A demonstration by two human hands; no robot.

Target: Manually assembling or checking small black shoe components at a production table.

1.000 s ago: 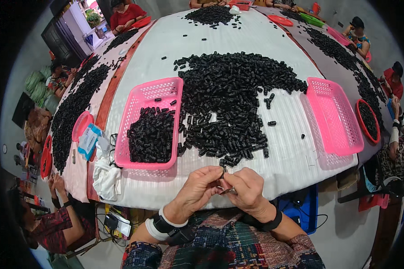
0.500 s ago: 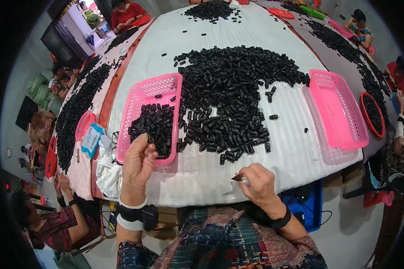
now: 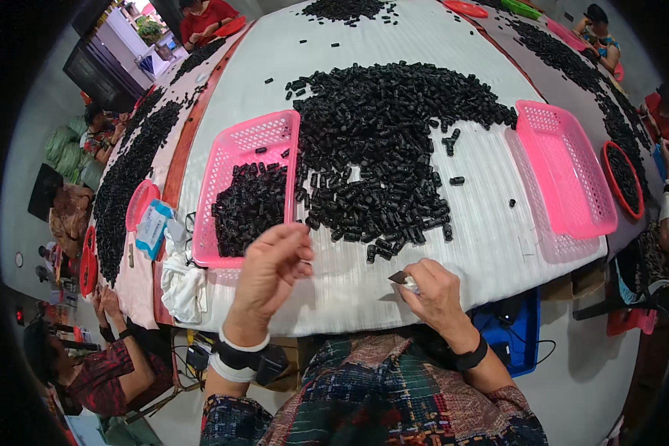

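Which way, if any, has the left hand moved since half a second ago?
Yes: the left hand has moved rightward, to the near right corner of the left pink basket.

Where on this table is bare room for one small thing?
White cloth is mostly bare between the black pile and right pink basket, and from pile to far heap. Crowded: the pile and the near part of the left basket.

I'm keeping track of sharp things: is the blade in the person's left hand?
No, the pointed blade juts from the right hand, while the left hand is near the pink basket of black pieces.
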